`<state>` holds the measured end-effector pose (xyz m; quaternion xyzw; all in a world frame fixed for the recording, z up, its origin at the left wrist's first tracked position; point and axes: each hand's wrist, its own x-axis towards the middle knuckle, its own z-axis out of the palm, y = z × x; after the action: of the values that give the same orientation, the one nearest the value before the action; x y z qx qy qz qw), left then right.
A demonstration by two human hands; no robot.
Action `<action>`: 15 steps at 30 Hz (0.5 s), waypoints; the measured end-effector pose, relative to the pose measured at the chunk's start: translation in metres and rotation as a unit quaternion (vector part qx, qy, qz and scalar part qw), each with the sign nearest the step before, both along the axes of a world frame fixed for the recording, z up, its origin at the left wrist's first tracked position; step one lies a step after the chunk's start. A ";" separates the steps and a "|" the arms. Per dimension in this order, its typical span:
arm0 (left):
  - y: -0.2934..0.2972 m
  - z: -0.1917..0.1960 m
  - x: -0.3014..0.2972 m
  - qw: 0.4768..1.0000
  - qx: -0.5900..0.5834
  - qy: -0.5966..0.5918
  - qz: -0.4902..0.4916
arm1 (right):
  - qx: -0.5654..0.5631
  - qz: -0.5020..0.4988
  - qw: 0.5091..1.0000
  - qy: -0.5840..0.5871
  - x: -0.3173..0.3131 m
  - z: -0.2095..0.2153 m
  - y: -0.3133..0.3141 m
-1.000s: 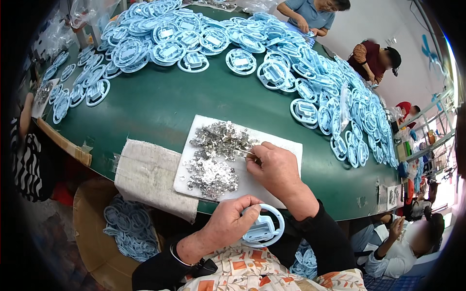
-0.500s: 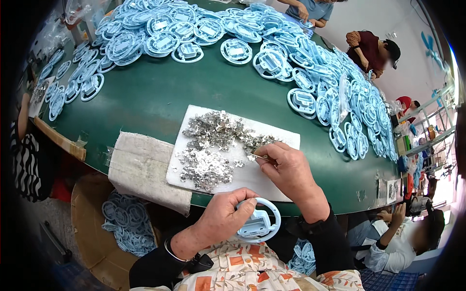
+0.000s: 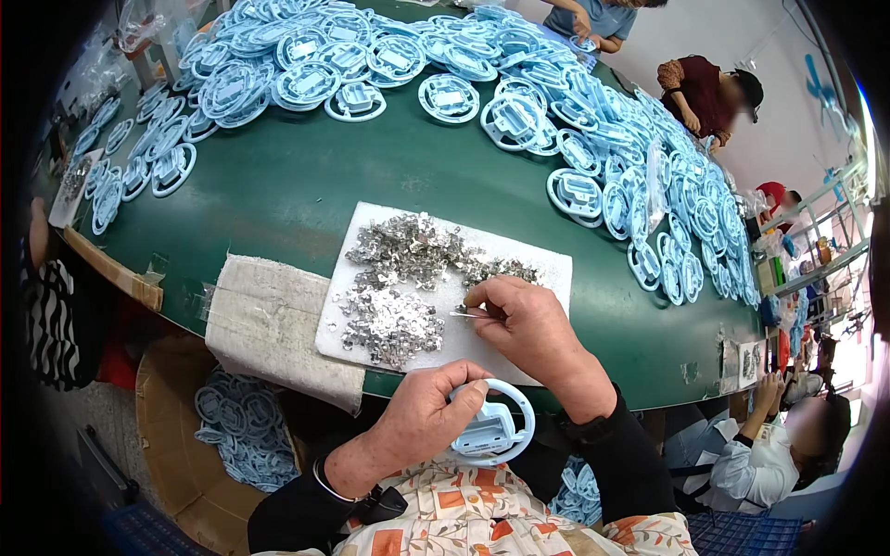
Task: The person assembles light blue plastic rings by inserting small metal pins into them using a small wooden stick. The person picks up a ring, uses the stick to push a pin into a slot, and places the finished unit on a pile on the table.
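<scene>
So, low in the middle of the frame the left hand [image 3: 428,419] is closed around a pale blue plastic ring [image 3: 493,433], thumb hooked over its rim, holding it just off the near edge of the green table [image 3: 352,185]. The right hand [image 3: 521,326] sits right above it on a white sheet [image 3: 547,273], fingertips pinched shut on a thin metal piece [image 3: 471,315]. Two heaps of small silvery metal clips [image 3: 400,278] cover the left part of that sheet. A folded whitish cloth [image 3: 269,320] lies just left of it. Loads more blue rings [image 3: 482,83] are piled across the top and right of the table, and a cardboard box [image 3: 176,435] at lower left holds more.
</scene>
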<state>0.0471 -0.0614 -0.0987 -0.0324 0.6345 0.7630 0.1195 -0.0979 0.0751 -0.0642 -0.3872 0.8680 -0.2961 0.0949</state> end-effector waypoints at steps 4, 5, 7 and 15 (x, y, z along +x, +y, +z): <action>0.000 0.000 0.000 1.000 -0.002 0.002 0.001 | -0.021 -0.009 1.000 -0.010 0.002 0.003 0.004; 0.000 0.001 0.000 1.000 -0.001 0.002 0.001 | -0.026 -0.009 1.000 -0.002 0.002 0.003 0.005; 0.000 0.002 0.000 1.000 -0.002 0.003 0.002 | -0.037 -0.009 0.999 0.015 0.002 0.004 0.005; 0.000 0.002 0.001 1.000 -0.009 0.007 0.007 | -0.035 -0.063 0.997 0.040 0.005 0.003 0.009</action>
<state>0.0477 -0.0612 -0.0971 -0.0328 0.6416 0.7584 0.1095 -0.0930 0.0836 -0.0610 -0.3465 0.8828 -0.3159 0.0276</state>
